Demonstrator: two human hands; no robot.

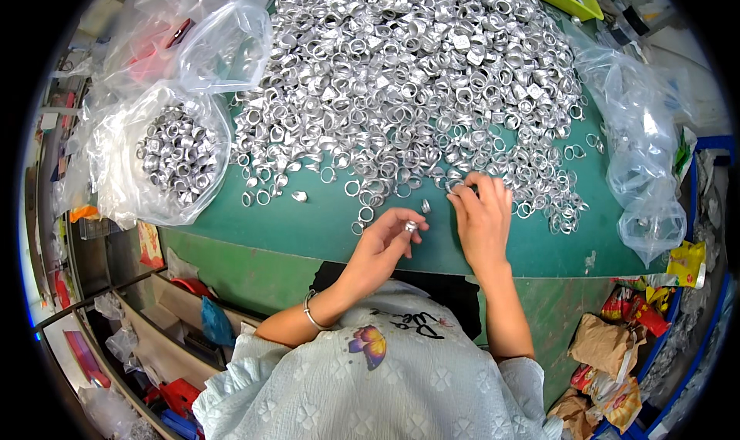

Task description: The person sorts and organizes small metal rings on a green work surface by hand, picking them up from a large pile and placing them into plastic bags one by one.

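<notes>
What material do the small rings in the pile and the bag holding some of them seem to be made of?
The rings look like bare metal, maybe aluminium: silver-grey, with a dull shine and bright glints. The bag at the left looks like thin clear plastic film: it is see-through, wrinkled and glossy, with rings visible inside.

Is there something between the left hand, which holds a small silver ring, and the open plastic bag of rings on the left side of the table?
Nothing visible blocks it. Between the left hand with its ring and the plastic bag lies bare green table, with only a few loose rings flat near the bag's mouth.
</notes>
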